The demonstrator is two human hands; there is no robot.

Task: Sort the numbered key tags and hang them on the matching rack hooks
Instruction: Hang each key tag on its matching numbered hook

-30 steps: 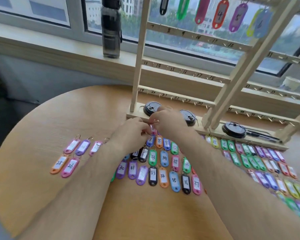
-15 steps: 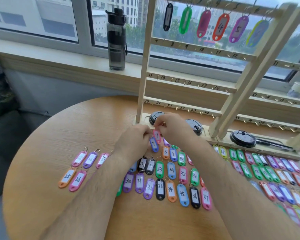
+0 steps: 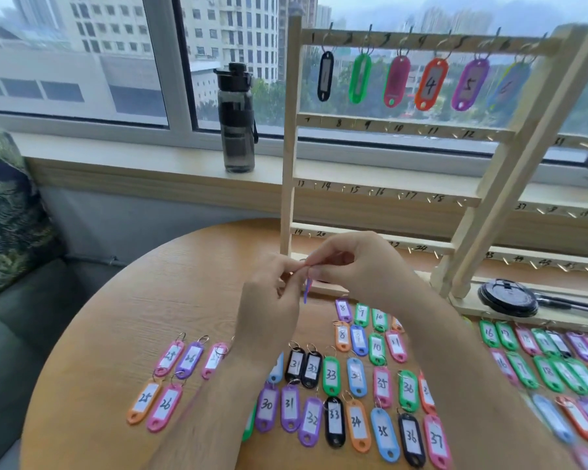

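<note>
Our left hand (image 3: 269, 300) and right hand (image 3: 357, 269) meet above the tabletop (image 3: 143, 286), both pinching one edge-on tag (image 3: 307, 291) before the rack (image 3: 290, 147); tag 4 (image 3: 431, 83) and tag 5 (image 3: 469, 84) hang on top, bare wood at left.

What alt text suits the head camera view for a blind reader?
A person's left hand and right hand pinch a key tag above a round wooden table spread with rows of coloured numbered tags. Behind, a wooden rack holds hanging tags on its top row.

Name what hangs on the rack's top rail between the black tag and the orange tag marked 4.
In the head view, two tags hang there: a green tag, then a dark pink tag.
</note>
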